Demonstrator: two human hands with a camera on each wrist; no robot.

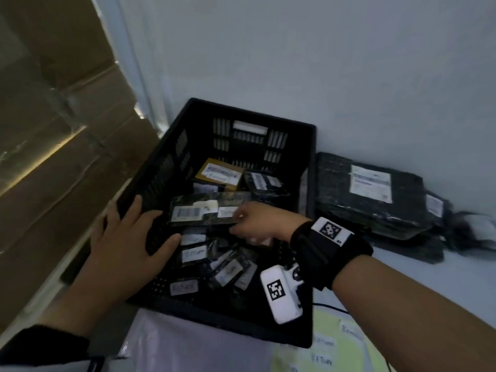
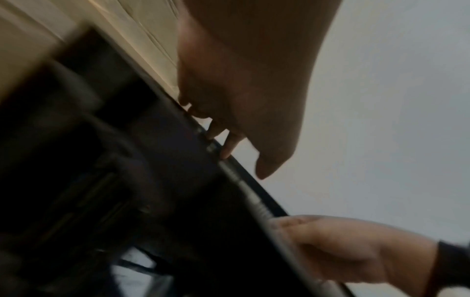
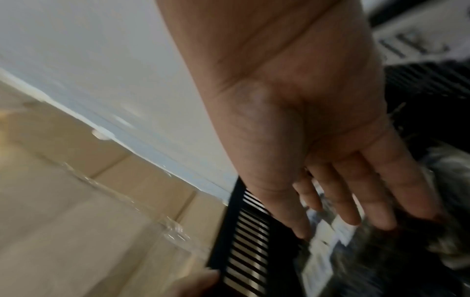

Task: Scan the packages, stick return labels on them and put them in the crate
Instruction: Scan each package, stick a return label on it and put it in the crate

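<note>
Head view shows my left hand draped over the left wall of the black crate, thumb inside and the other digits spread down the outside. The digits lie fairly straight, so I judge it a bracing press, there to keep the crate from sliding, not a clamp. My right hand reaches over the crate's interior at the near end of a long dark package, which lies across the pile of smaller packages already inside. It bears a barcode label and a small white sticker beside it, so I take it as scanned, labelled and now being set down.

Right wrist view has my fingers extended and nearly straight, tips against the wrapping, while from above the thumb seems to sit on the package's top. Whether I am pinching it or only guiding it down I cannot tell; there is no firm curl around it.

Laying it flat on the pile keeps the labels face up and readable. A stack of larger black parcels waits on the table to the right of the crate, and a sheet of handwritten return labels lies near me, within easy reach for the next one.
</note>
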